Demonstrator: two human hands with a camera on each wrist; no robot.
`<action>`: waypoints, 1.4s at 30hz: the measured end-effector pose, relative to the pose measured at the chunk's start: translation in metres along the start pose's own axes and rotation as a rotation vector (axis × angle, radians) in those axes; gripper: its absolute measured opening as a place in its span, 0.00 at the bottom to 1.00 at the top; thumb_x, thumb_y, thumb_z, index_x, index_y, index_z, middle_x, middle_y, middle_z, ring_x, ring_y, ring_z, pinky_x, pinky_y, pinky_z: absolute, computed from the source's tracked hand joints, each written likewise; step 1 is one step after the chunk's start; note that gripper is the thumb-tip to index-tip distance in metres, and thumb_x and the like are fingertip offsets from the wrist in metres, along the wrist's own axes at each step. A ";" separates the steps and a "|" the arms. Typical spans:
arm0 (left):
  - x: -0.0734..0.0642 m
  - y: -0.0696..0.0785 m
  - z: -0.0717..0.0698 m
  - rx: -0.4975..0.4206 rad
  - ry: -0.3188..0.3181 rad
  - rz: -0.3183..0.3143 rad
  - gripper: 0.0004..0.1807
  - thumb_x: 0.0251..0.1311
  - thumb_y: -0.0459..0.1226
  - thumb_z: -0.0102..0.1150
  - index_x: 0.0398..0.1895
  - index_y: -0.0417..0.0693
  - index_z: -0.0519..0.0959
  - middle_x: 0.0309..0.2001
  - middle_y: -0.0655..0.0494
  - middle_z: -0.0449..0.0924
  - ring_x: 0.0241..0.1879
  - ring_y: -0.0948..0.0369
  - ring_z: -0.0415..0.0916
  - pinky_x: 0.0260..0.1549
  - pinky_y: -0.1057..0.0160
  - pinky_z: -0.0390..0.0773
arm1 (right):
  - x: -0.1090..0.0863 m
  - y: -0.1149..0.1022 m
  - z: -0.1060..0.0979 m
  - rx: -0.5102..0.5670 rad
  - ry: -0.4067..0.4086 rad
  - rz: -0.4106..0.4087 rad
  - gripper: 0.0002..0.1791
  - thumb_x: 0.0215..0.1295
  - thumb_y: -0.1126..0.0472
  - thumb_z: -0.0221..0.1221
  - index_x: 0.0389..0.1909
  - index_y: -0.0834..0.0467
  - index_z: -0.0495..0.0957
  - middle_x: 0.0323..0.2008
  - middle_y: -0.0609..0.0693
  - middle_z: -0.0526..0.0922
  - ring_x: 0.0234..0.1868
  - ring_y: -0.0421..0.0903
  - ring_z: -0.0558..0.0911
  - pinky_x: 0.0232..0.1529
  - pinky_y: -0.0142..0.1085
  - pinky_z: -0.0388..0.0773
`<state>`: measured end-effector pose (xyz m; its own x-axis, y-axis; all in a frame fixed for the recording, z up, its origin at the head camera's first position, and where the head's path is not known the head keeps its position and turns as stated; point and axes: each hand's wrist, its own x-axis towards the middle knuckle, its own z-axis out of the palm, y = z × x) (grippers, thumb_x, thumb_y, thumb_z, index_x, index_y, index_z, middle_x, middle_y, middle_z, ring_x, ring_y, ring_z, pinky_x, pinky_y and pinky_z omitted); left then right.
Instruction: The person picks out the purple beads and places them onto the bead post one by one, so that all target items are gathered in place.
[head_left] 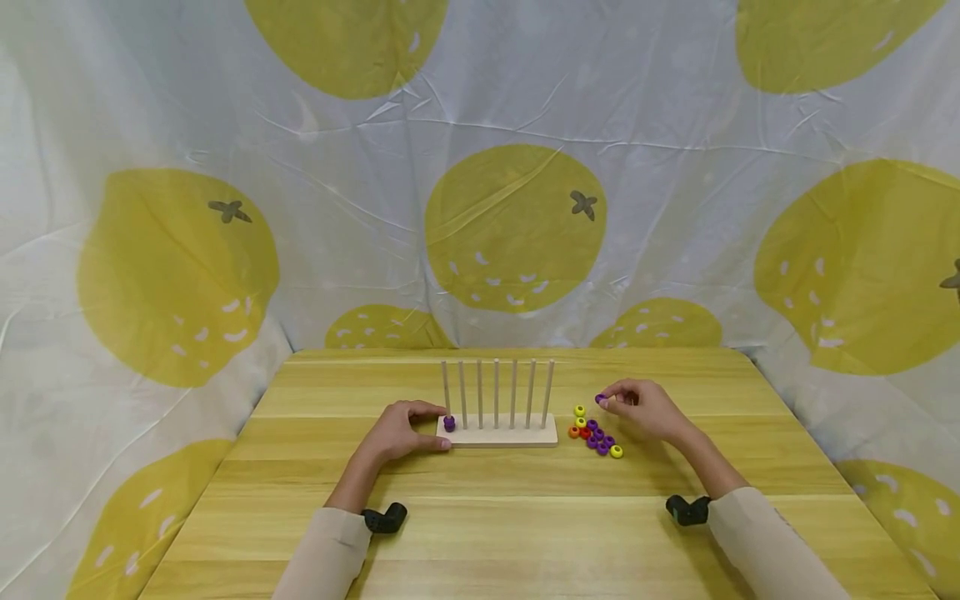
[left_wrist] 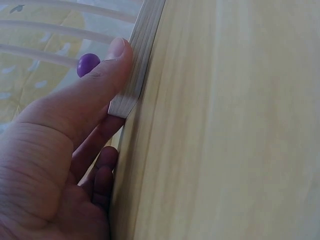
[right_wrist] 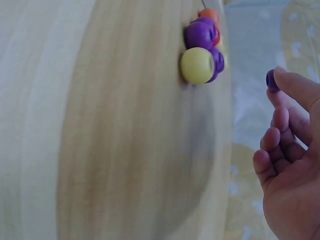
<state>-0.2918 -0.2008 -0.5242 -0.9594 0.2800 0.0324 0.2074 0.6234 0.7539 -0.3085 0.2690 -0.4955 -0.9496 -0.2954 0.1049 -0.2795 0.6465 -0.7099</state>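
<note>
A pale wooden peg stand [head_left: 504, 434] with several upright pegs lies on the table in the head view. My left hand [head_left: 403, 432] grips its left end, the thumb along the front edge and the fingers round behind. Low on the leftmost peg sits a purple bead [head_left: 449, 424], also visible beside the thumb in the left wrist view. To the right of the stand, my right hand [head_left: 648, 408] pinches another purple bead [right_wrist: 271, 80] between thumb and index finger, raised above the table. Its remaining fingers curl loosely below.
Loose beads lie in a cluster between the stand and the right hand: several purple ones [head_left: 592, 442], yellow ones [head_left: 617, 452], a red one [head_left: 585, 433] and an orange one [head_left: 573, 432]. Behind the wooden table [head_left: 495, 542] hangs a lemon-patterned cloth [head_left: 360, 225].
</note>
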 end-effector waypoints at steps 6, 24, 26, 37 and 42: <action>0.000 0.000 0.000 -0.004 0.000 -0.010 0.31 0.42 0.54 0.85 0.54 0.64 0.87 0.59 0.57 0.85 0.66 0.51 0.77 0.68 0.45 0.74 | 0.002 -0.011 -0.005 0.022 0.000 -0.032 0.15 0.70 0.49 0.66 0.47 0.57 0.86 0.30 0.49 0.77 0.29 0.43 0.71 0.28 0.32 0.69; 0.001 -0.002 0.000 0.004 -0.006 -0.011 0.32 0.41 0.55 0.84 0.54 0.65 0.87 0.59 0.57 0.85 0.66 0.50 0.77 0.67 0.45 0.74 | 0.003 -0.064 -0.020 0.030 0.050 -0.135 0.13 0.71 0.49 0.65 0.49 0.51 0.87 0.33 0.49 0.78 0.34 0.46 0.72 0.32 0.34 0.70; 0.001 -0.003 0.000 0.007 -0.004 -0.004 0.32 0.41 0.55 0.84 0.54 0.65 0.87 0.59 0.57 0.85 0.65 0.50 0.77 0.66 0.45 0.75 | 0.004 -0.068 -0.022 0.016 0.057 -0.140 0.13 0.72 0.49 0.65 0.50 0.50 0.87 0.34 0.48 0.78 0.35 0.47 0.72 0.34 0.35 0.71; 0.001 -0.002 0.001 0.000 -0.007 0.002 0.32 0.42 0.55 0.84 0.55 0.64 0.87 0.60 0.56 0.84 0.66 0.50 0.77 0.67 0.45 0.75 | 0.016 -0.108 -0.032 0.042 0.057 -0.198 0.11 0.71 0.49 0.65 0.49 0.48 0.87 0.37 0.49 0.77 0.39 0.49 0.70 0.38 0.39 0.68; 0.001 -0.002 0.001 0.013 -0.002 0.006 0.32 0.43 0.55 0.84 0.55 0.63 0.87 0.60 0.56 0.85 0.65 0.50 0.77 0.66 0.45 0.75 | 0.022 -0.128 -0.033 0.058 0.057 -0.228 0.12 0.72 0.50 0.65 0.50 0.48 0.87 0.38 0.49 0.78 0.39 0.49 0.71 0.38 0.39 0.68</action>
<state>-0.2927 -0.2011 -0.5259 -0.9578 0.2850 0.0361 0.2158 0.6309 0.7453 -0.2982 0.2028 -0.3793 -0.8699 -0.3879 0.3046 -0.4803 0.5260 -0.7019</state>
